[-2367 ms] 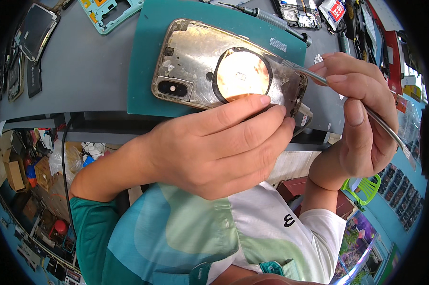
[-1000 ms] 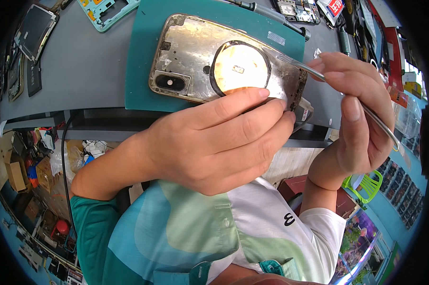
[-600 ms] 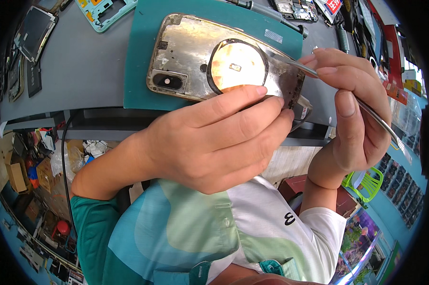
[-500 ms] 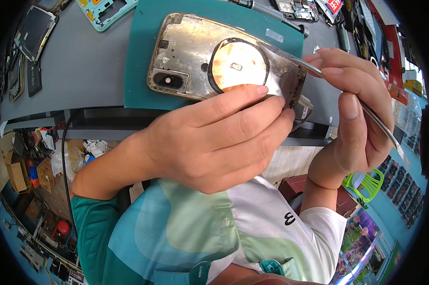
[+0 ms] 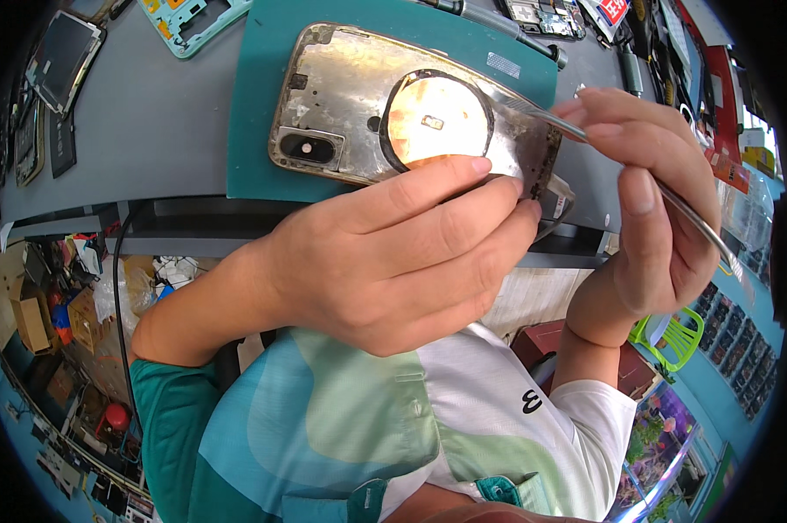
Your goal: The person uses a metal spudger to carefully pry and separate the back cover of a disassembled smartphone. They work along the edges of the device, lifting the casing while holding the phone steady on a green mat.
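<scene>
A smartphone (image 5: pixel 341 98) lies on its screen side with its back cover off, showing bare, stained metal, a dark-ringed bright round coil and a camera window at its left end. My left hand (image 5: pixel 411 248) rests along the near long edge, fingers together and pressed on the phone close to the ring. In my right hand (image 5: pixel 659 200) is a slim metal spudger (image 5: pixel 564 127), pinched between thumb and fingers. Its flat tip touches or hovers just above the back, right of the ring; I cannot tell which. The other flat end points down and right.
Beneath the phone is a green mat (image 5: pixel 255 131) on a grey desk (image 5: pixel 166 122). A screwdriver-like tool (image 5: pixel 507 30) lies at the mat's far edge. Phone parts (image 5: pixel 66 61) sit at the left, a light-blue frame (image 5: pixel 184 26) at the back, and an opened phone (image 5: pixel 546 17) at the far right.
The spudger has shifted slightly, its outer end a little lower, with small movement of my right hand. My left hand and the phone stay in place.
</scene>
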The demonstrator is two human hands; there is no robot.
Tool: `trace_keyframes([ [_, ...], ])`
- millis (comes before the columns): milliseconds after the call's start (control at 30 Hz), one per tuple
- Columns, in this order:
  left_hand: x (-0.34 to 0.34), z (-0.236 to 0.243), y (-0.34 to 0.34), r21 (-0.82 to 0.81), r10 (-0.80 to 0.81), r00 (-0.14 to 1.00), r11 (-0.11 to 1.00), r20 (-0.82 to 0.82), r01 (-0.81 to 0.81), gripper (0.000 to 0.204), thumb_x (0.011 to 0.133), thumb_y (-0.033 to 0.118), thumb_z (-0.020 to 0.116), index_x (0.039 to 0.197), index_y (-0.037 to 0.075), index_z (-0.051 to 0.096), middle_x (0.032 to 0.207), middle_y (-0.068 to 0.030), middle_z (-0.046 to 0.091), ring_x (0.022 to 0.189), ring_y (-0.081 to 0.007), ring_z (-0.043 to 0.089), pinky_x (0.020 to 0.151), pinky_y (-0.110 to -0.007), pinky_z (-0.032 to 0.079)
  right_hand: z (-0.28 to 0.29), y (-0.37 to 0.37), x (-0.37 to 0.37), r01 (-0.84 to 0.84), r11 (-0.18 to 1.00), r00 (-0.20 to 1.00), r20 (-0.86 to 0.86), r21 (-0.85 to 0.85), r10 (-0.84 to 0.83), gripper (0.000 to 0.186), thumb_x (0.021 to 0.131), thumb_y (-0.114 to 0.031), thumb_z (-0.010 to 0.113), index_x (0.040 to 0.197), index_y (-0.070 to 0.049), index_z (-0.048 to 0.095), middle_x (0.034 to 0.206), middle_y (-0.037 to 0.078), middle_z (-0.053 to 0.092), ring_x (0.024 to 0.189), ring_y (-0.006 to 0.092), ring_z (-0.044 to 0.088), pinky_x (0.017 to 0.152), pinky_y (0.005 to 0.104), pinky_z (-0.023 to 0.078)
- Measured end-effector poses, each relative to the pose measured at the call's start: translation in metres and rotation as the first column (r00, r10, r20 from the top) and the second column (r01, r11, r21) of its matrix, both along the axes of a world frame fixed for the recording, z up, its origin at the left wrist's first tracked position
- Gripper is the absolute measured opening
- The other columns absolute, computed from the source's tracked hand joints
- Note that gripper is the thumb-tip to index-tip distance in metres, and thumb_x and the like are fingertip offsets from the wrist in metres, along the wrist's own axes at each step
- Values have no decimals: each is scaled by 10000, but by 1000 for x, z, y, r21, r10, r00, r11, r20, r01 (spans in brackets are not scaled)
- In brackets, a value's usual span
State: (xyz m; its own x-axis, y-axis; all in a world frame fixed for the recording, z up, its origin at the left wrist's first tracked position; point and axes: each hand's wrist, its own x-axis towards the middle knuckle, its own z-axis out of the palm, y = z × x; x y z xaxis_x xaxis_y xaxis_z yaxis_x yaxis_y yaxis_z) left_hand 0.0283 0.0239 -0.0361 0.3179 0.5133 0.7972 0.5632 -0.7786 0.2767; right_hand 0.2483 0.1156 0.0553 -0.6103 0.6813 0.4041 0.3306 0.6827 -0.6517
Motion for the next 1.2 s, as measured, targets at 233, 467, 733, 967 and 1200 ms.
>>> trace_keyframes([
  [233,1,0,-1,-6,0,1000,1000,7,0,61,919,120,769,862,104,757,1186,-89,868,1164,-267,802,1079,-440,639,-2,6,5,-47,998,999,-6,32,47,327,998,-170,617,1075,103,778,1124,337,792,1041,411,792,1026,519,611],
  [467,0,-1,-1,-4,7,1000,1000,2,-7,43,926,110,769,884,109,759,1184,-83,867,1164,-263,804,1075,-434,639,10,17,25,-155,978,985,96,138,143,372,1089,-99,519,1313,139,699,1167,361,768,1084,471,789,1061,624,603],
  [733,0,-1,-1,-5,2,1000,1000,3,-2,22,933,107,776,950,103,763,1188,-78,864,1155,-260,806,1063,-429,644,9,6,31,36,978,989,133,207,-65,443,1094,70,528,1527,106,614,1319,351,743,1204,418,777,1132,573,569],
  [967,1,0,-1,-7,-1,1000,1000,18,1,28,932,109,778,944,93,758,1212,-92,857,1180,-272,795,1066,-435,650,29,43,40,-317,943,917,286,100,278,1151,943,-464,870,1786,41,270,1666,344,510,1455,420,630,1143,533,527],
  [1200,1,-1,-2,-12,-26,999,1000,34,26,32,927,106,775,948,88,758,1241,-106,850,1200,-282,786,1076,-440,654,44,43,112,-215,918,976,-89,-332,197,807,1149,-455,647,1720,63,410,1524,347,606,1139,304,738,941,398,587],
])
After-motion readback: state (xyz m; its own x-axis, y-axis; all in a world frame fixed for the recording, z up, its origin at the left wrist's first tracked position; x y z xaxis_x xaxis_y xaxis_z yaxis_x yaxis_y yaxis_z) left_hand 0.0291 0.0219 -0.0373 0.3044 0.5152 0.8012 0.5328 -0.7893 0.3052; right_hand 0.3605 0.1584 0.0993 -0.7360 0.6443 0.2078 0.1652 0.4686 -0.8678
